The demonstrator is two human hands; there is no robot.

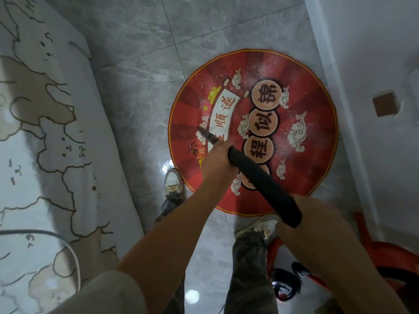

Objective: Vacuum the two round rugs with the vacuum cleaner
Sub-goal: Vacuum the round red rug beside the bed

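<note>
— Fingers of the left hand [216, 160] are wrapped round the black vacuum wand [260, 177], close behind its narrow nozzle [205, 133]. And the right?

— Right hand [301, 208] grips the near end of the same wand; its fingers are hidden behind the tube, but the hold looks closed.

— Where's the nozzle tip?

— Down on the left part of the round red rug [301, 118], beside the white scroll design. Pale dust speckles the rug's far and right parts.

— And the rug itself?

— Flat on the grey tiled floor [140, 91], its right edge near the white wall [371, 64]. One shoe [172, 180] stands just off its near-left edge, the other [258, 224] at its near edge.

— Anything else?

— A patterned bed cover [43, 137] on the left, and a red machine body [385, 264] at the near right.
</note>
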